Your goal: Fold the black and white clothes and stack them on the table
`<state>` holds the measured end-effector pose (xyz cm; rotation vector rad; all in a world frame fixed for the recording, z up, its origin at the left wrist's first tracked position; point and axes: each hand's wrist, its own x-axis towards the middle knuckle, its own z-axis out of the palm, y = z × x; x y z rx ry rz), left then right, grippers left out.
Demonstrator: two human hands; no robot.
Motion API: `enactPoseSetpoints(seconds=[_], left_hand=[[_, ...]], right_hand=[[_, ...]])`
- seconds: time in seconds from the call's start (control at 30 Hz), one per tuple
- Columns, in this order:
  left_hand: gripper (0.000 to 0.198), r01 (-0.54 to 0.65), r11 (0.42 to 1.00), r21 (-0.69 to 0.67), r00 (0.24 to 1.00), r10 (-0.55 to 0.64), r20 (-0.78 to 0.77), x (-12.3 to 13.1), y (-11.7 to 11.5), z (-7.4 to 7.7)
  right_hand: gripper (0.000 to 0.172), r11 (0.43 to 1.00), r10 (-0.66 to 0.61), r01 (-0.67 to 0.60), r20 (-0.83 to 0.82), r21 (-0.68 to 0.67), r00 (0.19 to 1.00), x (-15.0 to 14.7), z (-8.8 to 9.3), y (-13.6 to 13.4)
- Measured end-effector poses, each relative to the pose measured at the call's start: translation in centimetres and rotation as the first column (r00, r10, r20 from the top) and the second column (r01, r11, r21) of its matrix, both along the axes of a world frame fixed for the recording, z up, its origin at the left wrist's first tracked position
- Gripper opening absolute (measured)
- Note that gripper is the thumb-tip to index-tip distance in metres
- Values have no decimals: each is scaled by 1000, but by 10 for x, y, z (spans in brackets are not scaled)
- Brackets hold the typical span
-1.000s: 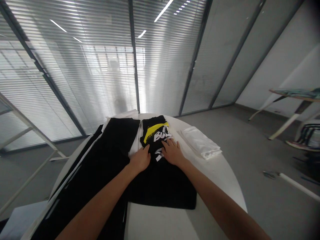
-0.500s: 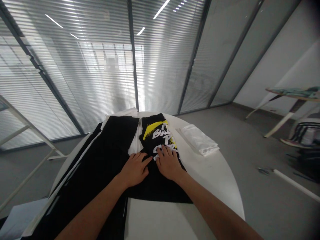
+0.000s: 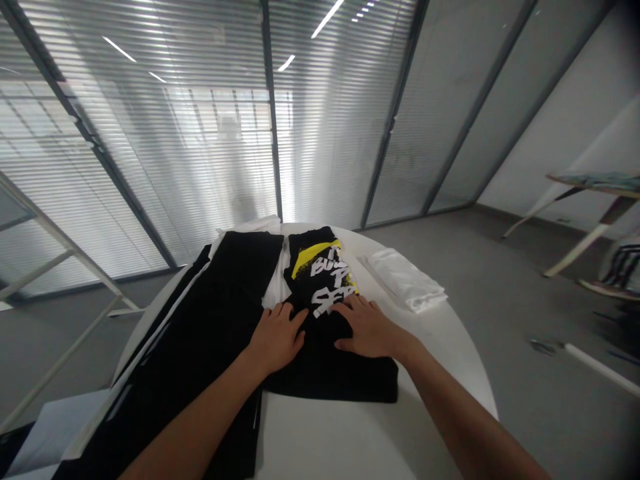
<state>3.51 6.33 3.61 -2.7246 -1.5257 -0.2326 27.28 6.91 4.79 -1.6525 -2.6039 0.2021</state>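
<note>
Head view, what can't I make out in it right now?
All in the head view:
Print on the shirt: part of its lowest line, hidden by the right hand.
Black cloth: near end, cut off by the bottom edge.
Striped cloth: cut off by the right edge.
Floor object: too small and blurred to name.

The left hand (image 3: 276,337) and right hand (image 3: 374,328) are bare, and so are both tapering forearms (image 3: 203,413).
</note>
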Motion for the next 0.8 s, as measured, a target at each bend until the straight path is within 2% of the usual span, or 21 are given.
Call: enactPoseSetpoints(seconds=[0.1,0.2,0.33,0.47,0.53,0.67,0.8], left_hand=[[51,-19,1000,-2,999,19,-35,-3,-6,8],[51,45,997,-69,998,-47,-37,-4,-8,10],[59,116,979,-166,992,-108,60,-1,-9,8],[64,249,922,-295,957,-188,221,7,-15,8],[62,293,908,-300,942,-221,253,9,-18,9],[55,329,907,-263,928,-259,266,7,-17,11],[41,369,881,-295,907,-272,323,-2,-9,11]], right_hand=[[70,998,46,-47,-24,-38,999,-2,-3,-4],[61,998,34,-36,-45,-55,998,-4,-5,-3],[47,999,26,-27,-27,-45,999,-2,-5,1],[44,992,-108,102,77,77,991,0,-4,5],[43,985,-151,140,104,106,983,0,-4,7],[35,994,-100,95,89,56,991,-2,3,5],[29,1000,-2,2,2,-3,1000,-5,13,0]])
